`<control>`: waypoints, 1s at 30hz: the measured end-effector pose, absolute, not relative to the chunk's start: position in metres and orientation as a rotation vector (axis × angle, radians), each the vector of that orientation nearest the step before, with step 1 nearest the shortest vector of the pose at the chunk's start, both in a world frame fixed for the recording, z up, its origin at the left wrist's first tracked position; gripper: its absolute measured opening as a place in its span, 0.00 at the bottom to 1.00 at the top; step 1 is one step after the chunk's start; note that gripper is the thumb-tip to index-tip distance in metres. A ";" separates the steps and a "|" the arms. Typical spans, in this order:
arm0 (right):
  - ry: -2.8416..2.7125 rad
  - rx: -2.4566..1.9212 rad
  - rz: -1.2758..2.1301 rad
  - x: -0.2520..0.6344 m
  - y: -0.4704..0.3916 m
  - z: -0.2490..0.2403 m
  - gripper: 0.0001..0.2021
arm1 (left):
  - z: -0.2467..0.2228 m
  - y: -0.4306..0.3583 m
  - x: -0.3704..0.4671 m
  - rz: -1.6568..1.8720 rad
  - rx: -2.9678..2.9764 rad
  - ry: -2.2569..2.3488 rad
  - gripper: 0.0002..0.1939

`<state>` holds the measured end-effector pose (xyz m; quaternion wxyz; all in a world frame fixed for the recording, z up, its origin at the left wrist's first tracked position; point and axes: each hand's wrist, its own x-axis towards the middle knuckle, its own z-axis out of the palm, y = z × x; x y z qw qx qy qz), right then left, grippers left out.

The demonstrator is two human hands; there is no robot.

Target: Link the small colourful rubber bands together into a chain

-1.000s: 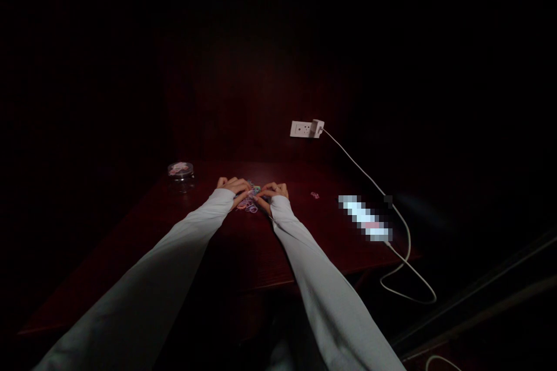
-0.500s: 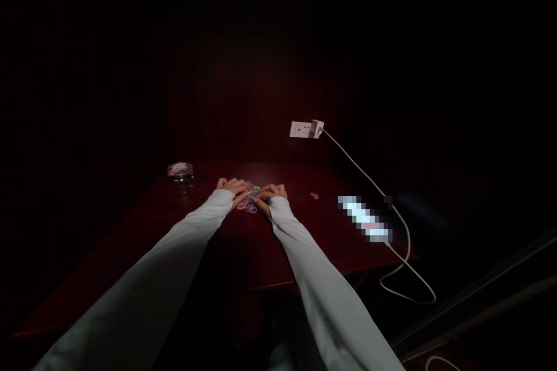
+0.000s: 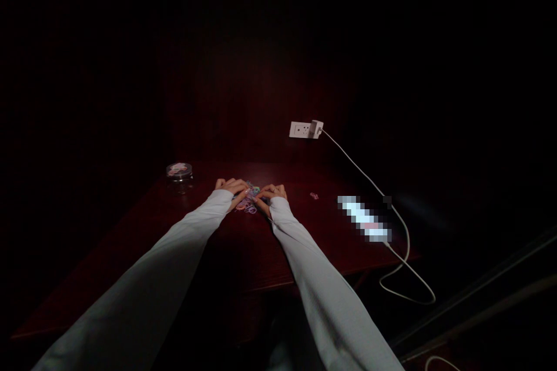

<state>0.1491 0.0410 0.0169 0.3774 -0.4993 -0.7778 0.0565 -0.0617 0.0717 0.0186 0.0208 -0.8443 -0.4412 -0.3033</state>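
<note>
A small heap of colourful elastic hair ties (image 3: 250, 207), mostly purple with some pink and green, lies on the dark red table. My left hand (image 3: 232, 188) reaches in from the heap's left side, its thumb and index fingertips drawn together on the hair ties. From the other side my right hand (image 3: 270, 192) has its thumb and forefinger pinched at the hair ties, close to the left fingertips. The fingers partly cover the heap, and single ties between them are too small to make out.
A clear round container (image 3: 179, 171) with a patterned lid stands at the back left. Some pink hair ties (image 3: 314, 196) lie apart on the right. Beyond them a blurred-out phone (image 3: 364, 218) is joined by a white cable (image 3: 408, 232) to a charger (image 3: 316, 128) in the wall socket.
My left fingertips have shifted slightly over the heap, and a little more of the hair ties shows below them. The right hand stays almost still.
</note>
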 end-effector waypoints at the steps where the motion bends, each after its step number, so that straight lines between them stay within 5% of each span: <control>1: -1.990 -1.272 0.144 0.149 0.041 0.017 0.07 | 0.020 0.070 -0.062 -0.938 -2.620 -1.374 0.19; 30: -1.996 -1.216 0.125 0.151 0.048 0.009 0.09 | 0.018 0.071 -0.062 -0.949 -2.619 -1.363 0.13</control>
